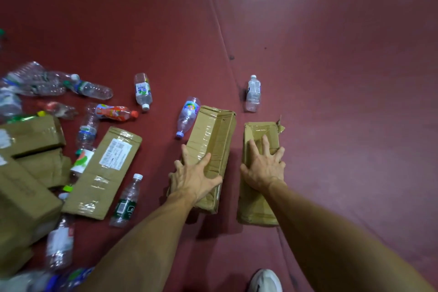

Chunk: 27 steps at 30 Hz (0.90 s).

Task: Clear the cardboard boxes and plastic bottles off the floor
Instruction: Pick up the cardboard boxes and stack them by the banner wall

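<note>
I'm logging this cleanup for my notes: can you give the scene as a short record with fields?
floor: dark red
left hand: spread flat on the taped box
right hand: spread flat on the torn box
boxes: side by side, not touching
purple-capped bottle: lying beside the taped box
lone bottle: lying beyond the torn box
left side: heap of more boxes and bottles

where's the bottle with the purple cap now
In the head view the purple-capped bottle lies on the floor just left of centre, alongside the far left edge of the box under the left hand.
</note>
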Tool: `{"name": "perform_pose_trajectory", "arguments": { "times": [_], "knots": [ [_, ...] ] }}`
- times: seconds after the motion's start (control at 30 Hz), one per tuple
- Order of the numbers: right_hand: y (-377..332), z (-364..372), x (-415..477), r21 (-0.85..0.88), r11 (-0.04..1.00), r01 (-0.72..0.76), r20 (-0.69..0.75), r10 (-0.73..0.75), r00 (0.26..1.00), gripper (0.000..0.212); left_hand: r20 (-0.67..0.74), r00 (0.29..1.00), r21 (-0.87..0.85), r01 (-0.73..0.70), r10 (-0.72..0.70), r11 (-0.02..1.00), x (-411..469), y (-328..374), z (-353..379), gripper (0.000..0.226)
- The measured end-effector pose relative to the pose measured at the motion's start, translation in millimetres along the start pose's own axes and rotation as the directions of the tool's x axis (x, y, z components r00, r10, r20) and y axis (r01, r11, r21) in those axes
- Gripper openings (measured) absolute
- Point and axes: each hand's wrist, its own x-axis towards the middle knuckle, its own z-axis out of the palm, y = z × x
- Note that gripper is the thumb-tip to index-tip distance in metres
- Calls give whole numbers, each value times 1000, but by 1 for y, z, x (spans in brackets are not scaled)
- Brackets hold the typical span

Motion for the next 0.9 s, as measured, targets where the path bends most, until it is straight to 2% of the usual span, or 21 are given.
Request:
{"name": "perform_pose_trajectory", "arguments": {
  "times": [0.33, 0.53, 0.7, 0.9],
  "knots": [
    [-1, -285, -138, 92, 994, -62, -74, 69, 995, 73, 19, 994, 65, -108, 107, 992, -155, 105, -258, 78],
    [-1, -408, -238, 137, 976, -167, -129, 184, 974, 72, 30, 971, 55, -237, 236, 970, -240, 139, -381, 78],
    [-2, -465, -333, 252, 923, -290, -185, 341, 922, 70, 40, 885, 158, -464, 464, 872, -312, 156, -452, 74],
    [33, -490, -443, 332, 835, -438, -252, 526, 812, 70, 71, 753, 224, -651, 654, 725, -387, 197, -474, 75]
  ]
}}
